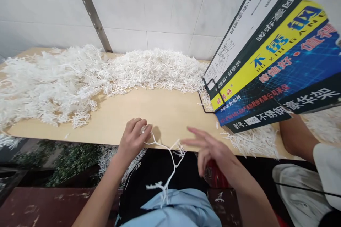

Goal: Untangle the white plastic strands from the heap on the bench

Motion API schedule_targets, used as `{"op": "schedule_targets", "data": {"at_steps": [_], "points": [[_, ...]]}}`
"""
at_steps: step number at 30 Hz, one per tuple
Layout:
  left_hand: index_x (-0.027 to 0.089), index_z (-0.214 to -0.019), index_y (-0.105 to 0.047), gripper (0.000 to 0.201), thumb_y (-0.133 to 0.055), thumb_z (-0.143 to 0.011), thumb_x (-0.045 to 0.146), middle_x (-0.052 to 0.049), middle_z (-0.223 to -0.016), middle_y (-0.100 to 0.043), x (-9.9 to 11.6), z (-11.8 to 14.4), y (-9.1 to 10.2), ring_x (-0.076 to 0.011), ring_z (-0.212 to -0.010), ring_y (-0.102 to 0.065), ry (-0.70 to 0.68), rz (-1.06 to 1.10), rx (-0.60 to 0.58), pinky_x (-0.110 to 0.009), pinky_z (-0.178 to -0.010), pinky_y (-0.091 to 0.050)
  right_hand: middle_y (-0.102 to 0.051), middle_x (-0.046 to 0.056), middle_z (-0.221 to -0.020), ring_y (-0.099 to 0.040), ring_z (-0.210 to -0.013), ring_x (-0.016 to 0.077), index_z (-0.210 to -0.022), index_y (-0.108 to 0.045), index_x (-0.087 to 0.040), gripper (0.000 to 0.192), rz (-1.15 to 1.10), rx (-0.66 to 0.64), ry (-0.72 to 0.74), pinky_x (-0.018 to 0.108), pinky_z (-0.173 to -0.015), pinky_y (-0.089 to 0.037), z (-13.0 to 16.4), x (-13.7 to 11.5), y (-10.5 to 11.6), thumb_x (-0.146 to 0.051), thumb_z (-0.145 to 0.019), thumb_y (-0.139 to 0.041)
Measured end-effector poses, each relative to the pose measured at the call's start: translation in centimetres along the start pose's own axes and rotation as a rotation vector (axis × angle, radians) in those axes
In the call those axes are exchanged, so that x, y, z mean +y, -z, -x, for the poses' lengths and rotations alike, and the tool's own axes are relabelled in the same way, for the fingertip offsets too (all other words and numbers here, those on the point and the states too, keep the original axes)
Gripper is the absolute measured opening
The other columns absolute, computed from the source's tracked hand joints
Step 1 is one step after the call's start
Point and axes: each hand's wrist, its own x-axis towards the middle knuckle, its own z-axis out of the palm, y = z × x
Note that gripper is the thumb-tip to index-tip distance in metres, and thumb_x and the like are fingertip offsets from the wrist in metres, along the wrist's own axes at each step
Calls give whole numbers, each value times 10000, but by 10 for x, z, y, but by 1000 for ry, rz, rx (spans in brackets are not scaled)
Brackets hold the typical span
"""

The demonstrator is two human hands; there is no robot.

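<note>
Fingers of the left hand pinch a thin white branched plastic strand at the lower centre, its end hanging over the pale wooden surface. Right hand is released, fingers spread, beside the strand.

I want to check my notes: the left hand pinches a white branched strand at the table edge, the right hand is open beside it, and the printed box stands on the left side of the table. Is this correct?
Not quite. In the head view the printed box stands on the right side of the table, not the left. The rest holds: the left hand pinches the white branched strand, and the right hand is open beside it.
</note>
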Motion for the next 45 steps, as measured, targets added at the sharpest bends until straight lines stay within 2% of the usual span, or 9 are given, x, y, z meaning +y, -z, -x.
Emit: {"op": "schedule_targets", "data": {"at_steps": [3,7,15,20,26,33,39,42,45], "points": [[210,-1105,-678,217,-627,-932,90,-129,-1033,-690,15,-7,-10,-265,-1030,-633,-27,43,-4,-446,-934,-521,-742,131,-1247,-724,-942,240,-1314,-699,-261,481,185,402,65,330,-769,-581,-26,-4,-22,-539,-922,-708],[214,-1213,-663,297,-618,-946,92,-149,-1089,-683,27,-19,-20,-279,-1065,-637,36,67,9,-451,-947,-508,-759,45,-882,-688,-784,212,-1269,-712,-254,343,224,172,43,326,-761,-542,-64,21,-65,-410,-969,-657],[322,-1649,-146,981,-772,-894,346,-238,-1716,-193,23,-2,14,-428,-1613,-160,263,374,-125,-652,-1188,-338,-561,-1,-661,-441,-604,133,-790,-709,-178,396,3,378,91,262,-561,-333,-80,67,-64,-535,-947,-641],[280,-1316,-589,462,-737,-895,162,-111,-1301,-622,68,25,28,-272,-1203,-642,566,309,253,-440,-1033,-530,-380,-55,-616,-259,-532,80,-850,-708,-159,386,-457,583,51,257,-497,-185,-90,62,-58,-529,-804,-809],[206,-1123,-703,221,-545,-1030,330,-115,-1161,-722,107,-6,5,-239,-1011,-705,859,718,-220,-358,-903,-563,-335,-83,-602,-272,-515,76,-908,-694,-177,381,-635,590,67,231,-485,-252,-89,56,-53,-495,-765,-850],[199,-1140,-757,359,-547,-1014,462,-125,-1214,-757,94,-53,-20,-308,-1237,-653,986,1036,-265,-439,-1137,-430,-752,112,-1031,-707,-968,251,-1132,-759,-194,329,3,589,212,372,-897,-574,-85,72,-62,-434,-1004,-574],[142,-887,-734,475,-698,-875,615,-99,-856,-762,67,-65,-41,-254,-852,-723,1300,1337,-191,-359,-825,-568,-525,266,-1548,-523,-1430,374,-1658,-302,-95,661,704,424,348,565,-1093,-527,-76,76,-78,-177,-1012,-415],[174,-812,-632,484,-774,-787,636,18,-636,-596,56,-70,-49,-135,-560,-583,1418,1519,-51,-270,-584,-500,-599,196,-1485,-545,-1382,356,-1606,-434,-184,605,841,461,458,590,-1096,-517,-60,74,-84,-125,-1004,-426],[184,-744,-578,500,-753,-790,650,61,-574,-455,49,-73,-53,-89,-484,-411,1266,1514,-248,-235,-496,-364,-729,136,-1210,-632,-1182,322,-1436,-613,-244,505,843,565,645,554,-1011,-545,-45,68,-77,-98,-973,-477]]}}
